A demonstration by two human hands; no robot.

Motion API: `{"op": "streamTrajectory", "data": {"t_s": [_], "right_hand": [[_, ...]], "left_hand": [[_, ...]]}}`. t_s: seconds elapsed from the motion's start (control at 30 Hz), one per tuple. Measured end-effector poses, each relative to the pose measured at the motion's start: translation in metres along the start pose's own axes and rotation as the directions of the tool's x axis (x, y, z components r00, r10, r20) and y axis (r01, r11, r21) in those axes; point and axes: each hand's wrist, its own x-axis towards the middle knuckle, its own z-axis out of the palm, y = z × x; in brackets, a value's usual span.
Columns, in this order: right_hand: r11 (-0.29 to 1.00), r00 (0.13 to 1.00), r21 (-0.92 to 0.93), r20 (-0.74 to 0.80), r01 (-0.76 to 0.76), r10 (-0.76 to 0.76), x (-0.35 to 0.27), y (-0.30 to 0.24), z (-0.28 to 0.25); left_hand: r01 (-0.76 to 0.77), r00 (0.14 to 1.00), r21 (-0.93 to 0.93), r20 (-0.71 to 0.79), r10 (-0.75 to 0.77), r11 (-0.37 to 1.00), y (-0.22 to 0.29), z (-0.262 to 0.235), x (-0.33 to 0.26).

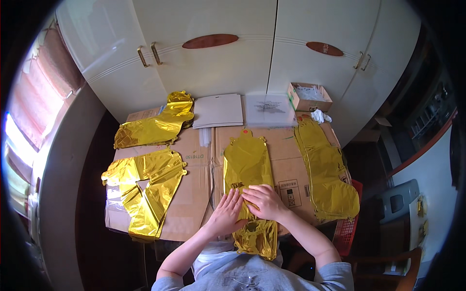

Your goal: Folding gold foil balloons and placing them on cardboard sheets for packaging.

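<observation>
A flat gold foil balloon [246, 162] lies lengthwise in front of me, its crumpled lower end hanging over the table's near edge toward my lap. On its left side rests my left hand [226, 211], palm down with fingers stretched out. My right hand [263, 201] lies across the foil from the right, fingers extended and slightly bent. The fingertips of both hands come close together near the balloon's middle. Whether any foil is tucked under the right fingers is hidden.
More flat gold foil balloons lie at the near left [162, 179], far left [155, 127] and right [323, 169]. Cardboard [196, 213] covers the table. Grey board sheets [218, 110], a clear plastic bag [269, 109] and an open box [313, 103] stand along the back, before white cabinets [213, 72].
</observation>
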Motion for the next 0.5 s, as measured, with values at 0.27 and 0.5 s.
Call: {"op": "streamTrajectory", "data": {"t_s": [0.27, 0.5], "right_hand": [[1.000, 1.000, -0.013, 0.017, -0.020, 0.020, -0.004, 0.001, 0.003], [0.993, 0.996, 0.091, -0.038, -0.076, 0.080, -0.005, 0.001, 0.003]], "left_hand": [[0.091, 0.989, -0.030, -0.118, -0.094, 0.995, -0.046, -0.034, 0.017], [0.004, 1.000, 0.159, -0.032, 0.001, 0.987, -0.086, -0.038, 0.040]]}}
